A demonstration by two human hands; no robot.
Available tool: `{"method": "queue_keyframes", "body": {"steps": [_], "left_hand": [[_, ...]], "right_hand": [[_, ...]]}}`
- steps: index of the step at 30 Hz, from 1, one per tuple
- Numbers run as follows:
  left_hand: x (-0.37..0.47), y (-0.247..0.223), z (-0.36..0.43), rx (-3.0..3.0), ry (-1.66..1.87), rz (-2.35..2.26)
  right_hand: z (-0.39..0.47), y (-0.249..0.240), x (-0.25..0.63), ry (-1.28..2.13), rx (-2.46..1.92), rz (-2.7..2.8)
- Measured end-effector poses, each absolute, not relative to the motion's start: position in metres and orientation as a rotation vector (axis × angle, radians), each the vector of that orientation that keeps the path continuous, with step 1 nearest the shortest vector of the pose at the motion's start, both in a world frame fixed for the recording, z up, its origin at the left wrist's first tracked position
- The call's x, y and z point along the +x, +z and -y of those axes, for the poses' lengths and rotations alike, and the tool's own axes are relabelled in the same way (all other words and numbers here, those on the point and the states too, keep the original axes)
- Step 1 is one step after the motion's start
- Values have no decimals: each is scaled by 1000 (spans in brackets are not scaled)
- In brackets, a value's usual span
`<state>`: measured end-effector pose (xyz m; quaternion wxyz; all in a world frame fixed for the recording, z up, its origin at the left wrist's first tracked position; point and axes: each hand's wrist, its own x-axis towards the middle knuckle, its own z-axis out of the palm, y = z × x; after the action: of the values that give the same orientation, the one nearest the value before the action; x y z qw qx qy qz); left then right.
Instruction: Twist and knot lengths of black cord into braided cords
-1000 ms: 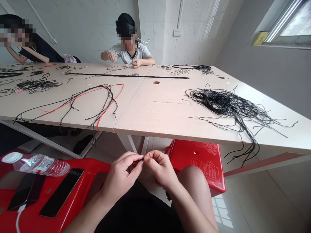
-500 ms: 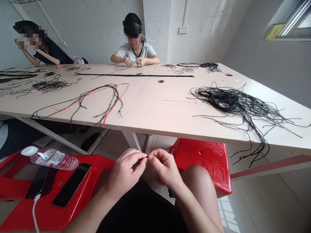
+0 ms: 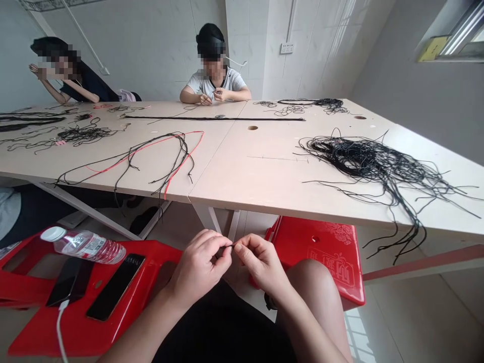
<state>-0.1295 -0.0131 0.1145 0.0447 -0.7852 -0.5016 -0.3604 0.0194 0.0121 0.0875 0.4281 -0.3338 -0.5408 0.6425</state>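
A short bit of thin black cord point(image 3: 232, 245) shows between my two hands, in front of the table's edge. My left hand point(image 3: 206, 259) pinches one side of it between thumb and fingers. On the other side, my right hand point(image 3: 259, 257) grips it with thumb and forefinger. The fingertips of both hands are close together; most of the cord is hidden by them. On the table point(image 3: 227, 176) beyond lie a tangled heap of black cords point(image 3: 359, 159) at the right and black cords with a red cord point(image 3: 196, 143) at the left.
A red stool point(image 3: 128, 302) at the left bears a bottle point(image 3: 88, 245), a phone point(image 3: 116, 287) and a black device with a white cable. Another red stool point(image 3: 333, 247) stands at the right under the table's edge. Two people sit across the table, among more cords.
The fingertips have drawn slightly apart, and more of the black cord shows between them. The whole view has shifted a little, so the table and stools appear slightly further right.
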Motion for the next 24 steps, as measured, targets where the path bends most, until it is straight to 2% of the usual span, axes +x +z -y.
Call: {"method": "queue_keyframes", "body": {"steps": [4, 11, 24], "left_hand": [[-122, 119, 13, -2371, -1136, 1637], [-115, 127, 19, -2544, -1361, 2239], [-117, 132, 20, -2461, -1319, 2220]], "right_hand": [[-13, 91, 21, 1648, -835, 1273], [-17, 92, 34, 1873, -810, 960], [-14, 92, 34, 1626, -845, 1263]]}}
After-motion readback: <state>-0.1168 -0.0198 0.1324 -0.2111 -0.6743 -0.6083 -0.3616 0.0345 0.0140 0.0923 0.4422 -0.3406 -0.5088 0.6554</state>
